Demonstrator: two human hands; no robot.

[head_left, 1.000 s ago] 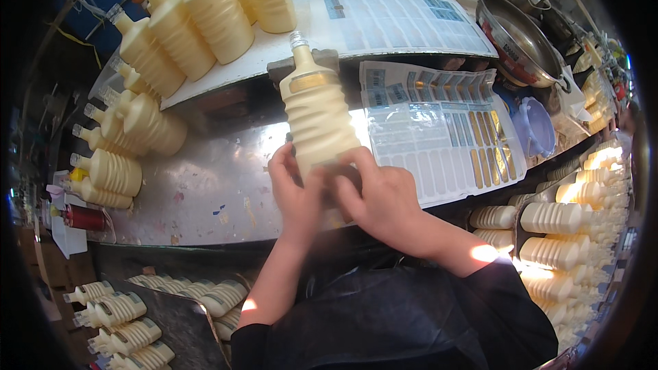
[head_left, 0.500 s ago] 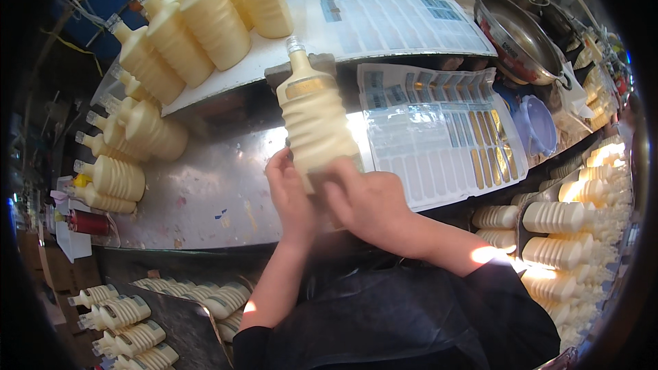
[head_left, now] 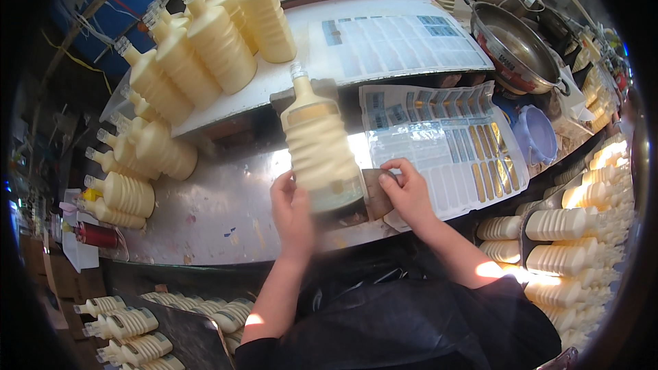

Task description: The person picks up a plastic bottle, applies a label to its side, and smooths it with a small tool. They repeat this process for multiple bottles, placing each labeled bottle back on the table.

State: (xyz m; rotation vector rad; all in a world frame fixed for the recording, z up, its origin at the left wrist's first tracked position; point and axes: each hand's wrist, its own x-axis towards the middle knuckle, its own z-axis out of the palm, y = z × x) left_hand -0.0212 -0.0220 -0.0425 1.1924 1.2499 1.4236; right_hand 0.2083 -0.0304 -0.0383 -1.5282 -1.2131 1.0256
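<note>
cream bottle (head_left: 319, 144) over the bench (head_left: 205, 216), neck pointing away

left hand (head_left: 291, 209) has its fingers curled in, gripping the bottle's lower left edge. right hand (head_left: 409, 195) is off the bottle, nearly closed, thumb and fingers pinching a flat brown piece (head_left: 375, 196) just beside the lower right side. sheet of labels (head_left: 439, 147) is lying near that hand.

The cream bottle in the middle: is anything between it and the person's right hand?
Yes: a flat brownish piece, held in the right hand, lies between that hand and the lower right side of the cream bottle. On the other side, nothing visible separates the left hand from it.
</note>
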